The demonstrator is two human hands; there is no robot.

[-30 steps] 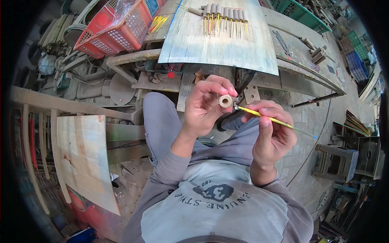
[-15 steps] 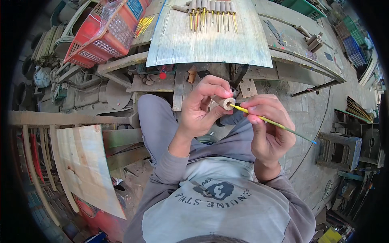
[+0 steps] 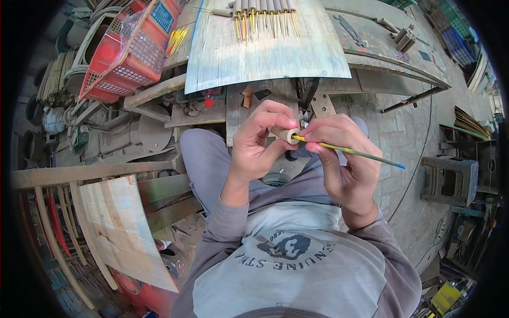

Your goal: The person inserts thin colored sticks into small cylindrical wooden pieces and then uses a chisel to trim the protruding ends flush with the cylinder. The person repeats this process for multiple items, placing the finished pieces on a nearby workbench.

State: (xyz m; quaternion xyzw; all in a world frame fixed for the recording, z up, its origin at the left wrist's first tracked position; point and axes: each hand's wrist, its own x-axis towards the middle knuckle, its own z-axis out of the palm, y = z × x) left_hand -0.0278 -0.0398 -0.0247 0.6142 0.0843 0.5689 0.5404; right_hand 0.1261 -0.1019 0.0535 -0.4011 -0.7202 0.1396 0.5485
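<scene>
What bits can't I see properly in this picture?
Head view: tip of the yellow stick, hidden in the tube.
Head view: far end of that tube, covered by the left hand.
Head view: some ends in the tube row on the board, cut off by the upper edge.

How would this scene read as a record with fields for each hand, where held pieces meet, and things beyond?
Left hand: pinches a pale hollow tube
Right hand: holds a thin yellow-and-green stick with a blue end
Meeting point: stick's yellow end at the tube's opening; depth inside unclear
Pale board: bears a row of tubes with yellow sticks
Left of board: bundle of sticks, red basket
Right of board: wrench
</scene>
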